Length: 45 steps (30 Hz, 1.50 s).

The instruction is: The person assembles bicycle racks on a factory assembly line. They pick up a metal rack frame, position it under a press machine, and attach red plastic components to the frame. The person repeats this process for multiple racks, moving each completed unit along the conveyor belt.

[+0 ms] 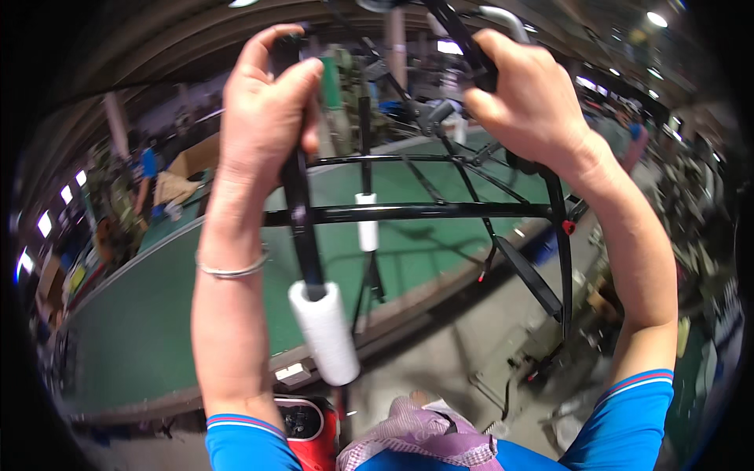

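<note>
A black tubular metal frame (416,213) is held up in front of me, with crossbars, hinged joints and thin struts. My left hand (271,110) is closed around its left upright tube, high up. Lower on that tube sits a white foam-like sleeve (326,337); a second white sleeve (367,228) wraps a tube farther back. At the upper right, my right hand (534,94) is closed round another black tube of the frame, near a curved grey tube end (503,17). Below it, a flat black bar (528,275) slants down.
A long green-topped table (157,314) runs behind and below the frame, its near edge slanting up to the right. A red object (328,436) with a dark top stands near my left elbow. Cardboard (196,157) lies at the far left. Stacked dark parts (691,204) fill the right side.
</note>
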Each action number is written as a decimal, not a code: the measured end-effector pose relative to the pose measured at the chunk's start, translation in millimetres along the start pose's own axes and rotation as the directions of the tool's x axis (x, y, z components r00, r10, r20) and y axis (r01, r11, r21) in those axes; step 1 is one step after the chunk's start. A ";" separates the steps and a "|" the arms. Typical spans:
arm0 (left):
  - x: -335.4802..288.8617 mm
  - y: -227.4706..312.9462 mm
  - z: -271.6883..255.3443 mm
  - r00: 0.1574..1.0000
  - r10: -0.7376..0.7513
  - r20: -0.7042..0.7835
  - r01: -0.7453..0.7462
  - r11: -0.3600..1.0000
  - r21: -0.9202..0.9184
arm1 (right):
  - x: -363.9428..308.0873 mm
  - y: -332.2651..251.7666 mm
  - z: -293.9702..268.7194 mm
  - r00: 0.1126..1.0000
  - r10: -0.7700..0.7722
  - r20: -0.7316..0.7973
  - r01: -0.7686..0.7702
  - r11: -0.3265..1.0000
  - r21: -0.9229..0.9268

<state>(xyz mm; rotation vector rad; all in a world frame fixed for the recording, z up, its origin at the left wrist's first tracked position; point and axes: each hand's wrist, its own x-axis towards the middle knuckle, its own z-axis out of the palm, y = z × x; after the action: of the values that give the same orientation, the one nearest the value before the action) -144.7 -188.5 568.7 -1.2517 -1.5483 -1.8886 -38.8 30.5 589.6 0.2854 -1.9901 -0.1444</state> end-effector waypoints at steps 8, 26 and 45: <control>-40.0 8.9 76.2 0.935 -0.209 0.287 0.239 0.968 -0.072 | -83.9 -2.6 -93.0 0.884 0.297 0.360 -0.296 0.953 -0.059; -268.7 -2.9 290.8 0.246 -0.699 0.672 0.873 0.461 0.160 | -387.6 29.0 -202.1 0.423 0.436 0.795 -0.690 0.723 -0.029; -371.9 -33.1 369.7 0.040 -0.777 0.629 0.997 0.075 0.029 | -498.0 40.8 -222.3 -0.008 0.430 0.903 -0.832 0.498 -0.245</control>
<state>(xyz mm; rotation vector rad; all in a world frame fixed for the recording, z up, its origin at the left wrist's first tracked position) 166.6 78.0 240.0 -0.8362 -2.8995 -3.0270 357.0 207.5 256.3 -0.7929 -3.0490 0.9898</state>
